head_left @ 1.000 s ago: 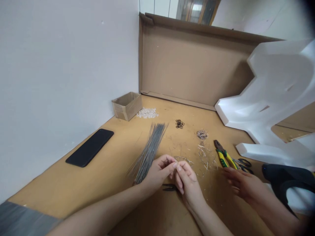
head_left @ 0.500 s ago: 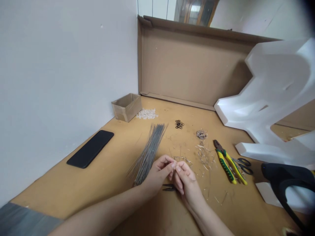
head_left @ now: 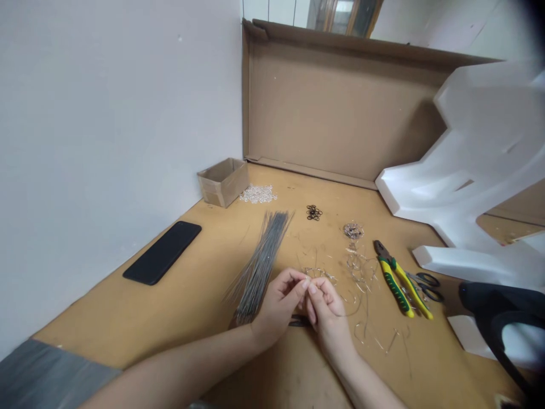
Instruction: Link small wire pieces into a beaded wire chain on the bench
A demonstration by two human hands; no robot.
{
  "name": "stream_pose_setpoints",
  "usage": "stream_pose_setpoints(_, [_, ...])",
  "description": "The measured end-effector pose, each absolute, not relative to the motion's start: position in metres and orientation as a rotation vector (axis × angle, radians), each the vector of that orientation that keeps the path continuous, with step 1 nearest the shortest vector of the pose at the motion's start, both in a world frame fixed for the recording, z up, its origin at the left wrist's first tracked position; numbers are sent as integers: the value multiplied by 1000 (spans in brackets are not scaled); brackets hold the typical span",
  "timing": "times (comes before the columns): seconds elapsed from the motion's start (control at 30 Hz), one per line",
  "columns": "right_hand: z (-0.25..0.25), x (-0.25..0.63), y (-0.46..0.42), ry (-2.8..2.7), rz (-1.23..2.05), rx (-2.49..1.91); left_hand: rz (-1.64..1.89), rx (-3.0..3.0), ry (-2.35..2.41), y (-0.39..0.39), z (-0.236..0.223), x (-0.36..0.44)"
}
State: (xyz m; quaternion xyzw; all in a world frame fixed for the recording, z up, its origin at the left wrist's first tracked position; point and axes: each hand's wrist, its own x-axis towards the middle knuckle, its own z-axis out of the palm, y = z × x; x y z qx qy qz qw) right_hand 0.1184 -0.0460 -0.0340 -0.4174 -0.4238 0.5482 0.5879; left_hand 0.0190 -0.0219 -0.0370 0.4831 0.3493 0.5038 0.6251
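Note:
My left hand (head_left: 279, 304) and my right hand (head_left: 327, 312) meet at the fingertips, both pinched closed. A thin curved wire (head_left: 355, 309) seems to come out from under my right hand. What lies between the fingertips is too small to make out. A bundle of straight grey wires (head_left: 261, 267) lies just left of my left hand. Partly hidden beneath my hands is a dark tool (head_left: 298, 321) with black tips. Beyond the fingers a loose ring of bent wire (head_left: 317, 274) rests on the table.
Pliers (head_left: 400, 278) with yellow-green handles and black-handled scissors (head_left: 428, 285) lie right. Bent wires (head_left: 360, 270), a wire coil (head_left: 353, 230), black rings (head_left: 314, 213) and small clear pieces (head_left: 258, 193) are farther back. A cardboard box (head_left: 223, 182) and phone (head_left: 162, 253) stand left.
The view has shifted slightly, so things sit a little farther right. My hands stay pinched together, and a curved wire now shows beside my right hand.

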Motion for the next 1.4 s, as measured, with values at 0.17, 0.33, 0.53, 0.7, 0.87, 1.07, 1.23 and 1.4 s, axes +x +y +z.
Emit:
stream_pose_setpoints(0.17, [-36, 128, -42, -1023, 1408, -1032, 1136, 1206, 858, -13, -24, 8])
stream_pose_setpoints(0.33, [-31, 142, -34, -990, 1321, -1099, 1146, 1234, 845, 4, -9, -10])
stream_pose_setpoints(0.53, [-22, 151, -30, -945, 1263, -1084, 1175, 1295, 847, 7, -2, -17])
stream_pose_setpoints(0.7, [-22, 144, -32, -825, 1372, -934, 1126, 1086, 690, 9, -10, -13])
stream_pose_setpoints(0.87, [-26, 137, -35, -791, 1399, -846, 1192, 915, 653, 11, -16, -9])
stream_pose_setpoints(1.07, [-27, 136, -35, -828, 1407, -825, 1147, 1049, 678, 6, -13, -9])
stream_pose_setpoints(1.23, [-28, 137, -35, -854, 1380, -829, 1070, 1136, 739, 2, -16, -4])
stream_pose_setpoints(1.4, [-27, 137, -36, -866, 1378, -859, 1051, 1158, 737, 2, -15, -4])
